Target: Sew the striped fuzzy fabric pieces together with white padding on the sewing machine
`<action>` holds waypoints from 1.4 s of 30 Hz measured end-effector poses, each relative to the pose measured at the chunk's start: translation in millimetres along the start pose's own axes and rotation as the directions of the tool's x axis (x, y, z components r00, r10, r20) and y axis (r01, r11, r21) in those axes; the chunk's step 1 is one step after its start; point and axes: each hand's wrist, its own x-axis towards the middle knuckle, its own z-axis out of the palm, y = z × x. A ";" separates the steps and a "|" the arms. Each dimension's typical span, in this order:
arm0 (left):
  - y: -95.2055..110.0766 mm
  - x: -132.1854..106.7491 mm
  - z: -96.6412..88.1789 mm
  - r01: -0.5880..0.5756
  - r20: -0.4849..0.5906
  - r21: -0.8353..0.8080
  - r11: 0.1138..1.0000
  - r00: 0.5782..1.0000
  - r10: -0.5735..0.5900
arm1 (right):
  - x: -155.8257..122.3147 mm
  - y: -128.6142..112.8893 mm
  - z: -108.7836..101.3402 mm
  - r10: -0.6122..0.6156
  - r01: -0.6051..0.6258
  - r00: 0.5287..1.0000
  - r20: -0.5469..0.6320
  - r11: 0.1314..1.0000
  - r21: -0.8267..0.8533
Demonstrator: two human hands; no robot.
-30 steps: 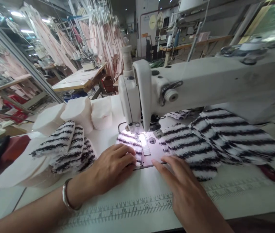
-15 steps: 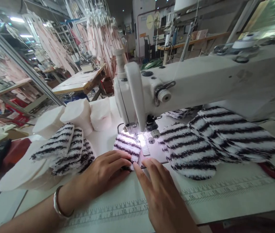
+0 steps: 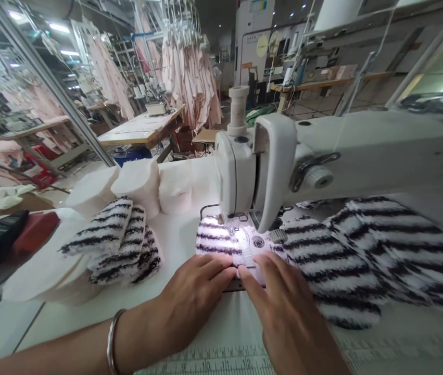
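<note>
A small black-and-white striped fleece piece (image 3: pixel 215 238) lies under the lit needle of a white sewing machine (image 3: pixel 268 156). My left hand (image 3: pixel 193 299), a metal bangle on its wrist, lies flat with fingers stretched onto the near edge of that piece. My right hand (image 3: pixel 283 307) rests flat beside it, fingers extended toward the needle plate (image 3: pixel 250 250) and touching the piece's right edge. Neither hand grips anything.
A stack of striped pieces (image 3: pixel 115 245) sits at left with white fleece pieces (image 3: pixel 139 182) behind. More striped pieces (image 3: pixel 346 260) lie at right under the machine arm. A printed ruler (image 3: pixel 213 364) runs along the table's near edge. Pink garments (image 3: pixel 190 78) hang behind.
Both hands have slid forward toward the needle, pushing the striped piece further under the presser foot. My right hand moved left to sit beside the left. My head has shifted left and closer.
</note>
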 end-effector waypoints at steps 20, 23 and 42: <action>-42.9 15.3 4.4 0.001 -0.085 0.176 0.984 0.996 0.014 | -3.3 4.3 1.0 -0.046 0.046 0.996 0.074 0.999 -0.003; -36.0 19.3 -3.4 0.092 -0.007 0.211 0.973 0.996 -0.093 | -13.0 7.3 2.0 -0.118 0.122 0.988 0.099 0.992 -0.035; 29.8 -41.3 -12.8 0.404 -0.174 -0.092 0.910 0.893 -0.414 | -12.9 -29.9 12.7 -0.161 0.175 0.983 -0.093 0.967 0.184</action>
